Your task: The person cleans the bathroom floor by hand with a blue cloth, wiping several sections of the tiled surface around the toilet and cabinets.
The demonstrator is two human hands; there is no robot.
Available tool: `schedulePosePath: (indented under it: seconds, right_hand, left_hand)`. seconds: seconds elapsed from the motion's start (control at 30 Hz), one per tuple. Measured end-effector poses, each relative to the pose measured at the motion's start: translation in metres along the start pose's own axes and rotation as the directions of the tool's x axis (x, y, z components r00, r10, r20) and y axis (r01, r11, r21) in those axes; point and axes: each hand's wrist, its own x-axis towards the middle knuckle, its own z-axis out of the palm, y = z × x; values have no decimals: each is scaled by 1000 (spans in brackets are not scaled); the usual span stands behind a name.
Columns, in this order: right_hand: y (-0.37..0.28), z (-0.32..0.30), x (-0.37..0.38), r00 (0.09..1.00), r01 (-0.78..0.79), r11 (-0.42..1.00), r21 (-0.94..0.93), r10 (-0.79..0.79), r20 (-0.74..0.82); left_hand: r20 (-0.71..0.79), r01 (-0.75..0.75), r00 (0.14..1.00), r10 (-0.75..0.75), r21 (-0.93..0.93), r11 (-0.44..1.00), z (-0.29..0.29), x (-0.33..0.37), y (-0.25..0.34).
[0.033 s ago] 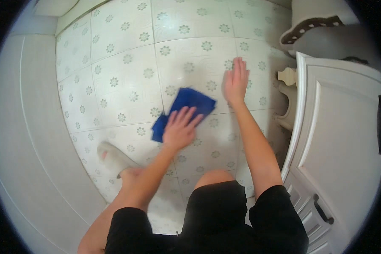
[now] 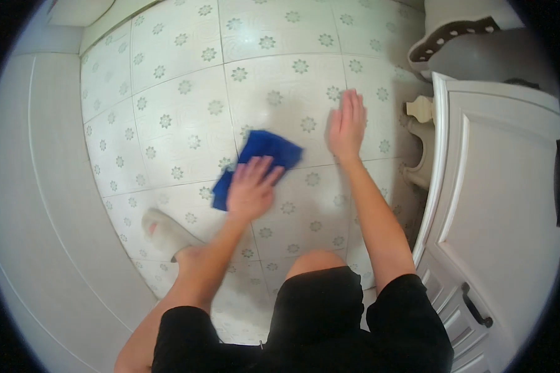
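A folded dark blue cloth (image 2: 269, 149) lies on the patterned tile floor in front of me. My left hand (image 2: 250, 194) rests flat on its near part, fingers stretched forward and a little apart. The cloth's far corner spreads out beyond my fingertips, and a smaller flap sticks out on the left. Further to the right, my right hand (image 2: 347, 130) is placed palm-down on the tiles, its fingers straight and nothing in them. The underside of the cloth is hidden.
Pale floor tiles (image 2: 180, 118) with small green flower motifs stretch around the cloth. A white cabinet (image 2: 504, 174) with a dark handle stands at the right. Along the left runs a pale panel (image 2: 56, 186). My slippered foot (image 2: 165, 231) is at the lower left.
My left hand and the blue cloth under it have slid a little to the left. My right hand stays in nearly the same place.
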Motion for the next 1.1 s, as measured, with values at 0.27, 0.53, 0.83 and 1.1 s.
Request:
schedulePosePath:
  seconds: [0.27,0.53,0.83,1.1]
  right_hand:
    - [33,-74,-184,980,-200,940,-277,198,-37]
    - [35,-72,-182,974,-177,920,-351,214,72]
    - [45,-79,-195,963,-265,962,-70,260,-74]
    - [43,-80,-193,967,-250,954,-166,256,13]
  left_hand:
    - [-345,684,722,-600,224,694,-56,18,-215]
    - [-342,287,923,-178,299,910,1,236,-64]
    - [153,-342,912,380,-226,912,60,101,139]
    - [33,133,989,-144,224,965,-24,36,-67]
